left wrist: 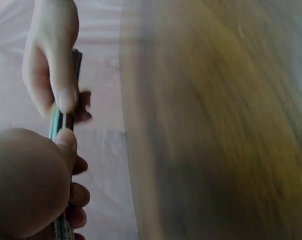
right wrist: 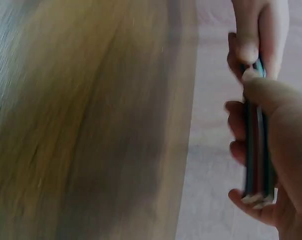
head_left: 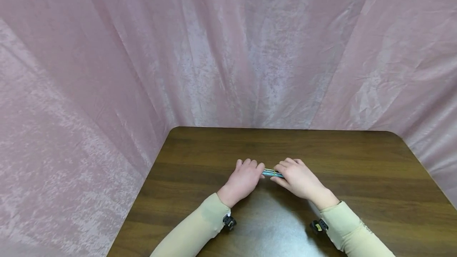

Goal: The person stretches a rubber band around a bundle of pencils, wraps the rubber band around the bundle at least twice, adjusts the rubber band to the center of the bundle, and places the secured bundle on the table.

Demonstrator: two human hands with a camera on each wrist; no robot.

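A slim bundle of pencils (head_left: 268,173), in teal and dark colours, spans the short gap between the two hands. My left hand (head_left: 244,178) grips one end, and my right hand (head_left: 299,179) holds the other. Near the right fingertips a thin yellow band (head_left: 274,172) crosses the bundle. In the right wrist view, pale wooden ends of the pencils (right wrist: 256,150) stick out past the palm, with dark red and black sides showing. The left wrist view has both thumbs lying along the pencils (left wrist: 62,121); much of the bundle is hidden by the fingers.
Under the hands is a brown wood-grain table (head_left: 214,142) with rounded far corners. Pink velvet curtains (head_left: 221,50) hang behind it and along its sides. Each wrist bears a small black camera, one at the left sleeve (head_left: 214,213) and one at the right sleeve (head_left: 340,225).
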